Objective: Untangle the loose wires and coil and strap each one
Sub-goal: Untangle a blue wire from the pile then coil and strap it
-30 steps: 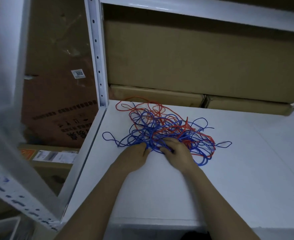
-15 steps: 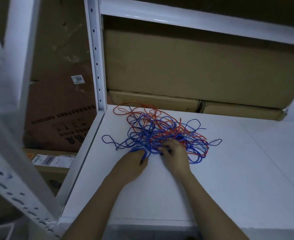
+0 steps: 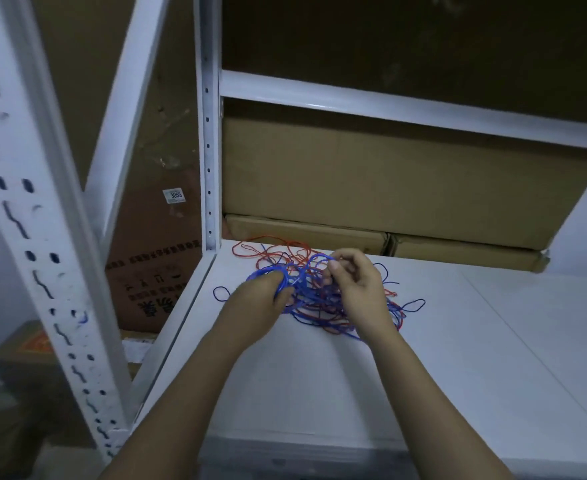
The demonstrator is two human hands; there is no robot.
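On the white shelf (image 3: pixel 319 393), both hands work at a tangle of blue and red wires (image 3: pixel 319 299). The left hand (image 3: pixel 267 296) has its fingers curled round a bunch of blue wire (image 3: pixel 267 270) at the tangle's left side, lifting loops of it off the surface. The right hand (image 3: pixel 357 285) is raised over the middle of the tangle, its thumb and fingers pinching a blue strand that arcs across to the left hand. Most of the tangle lies on the shelf beneath and between the hands, near the back left corner; single loops stray out to the left and right, and red wire (image 3: pixel 250 249) trails toward the back. Just behind the wires, flat cardboard boxes (image 3: pixel 305 230) lie under a larger box (image 3: pixel 389 181). A white upright (image 3: pixel 209 150) with holes stands at the shelf's back left corner, and a crossbeam (image 3: pixel 389 105) runs above the boxes. Left of the shelf stands a printed carton (image 3: pixel 153 271) with a small label (image 3: pixel 173 195).
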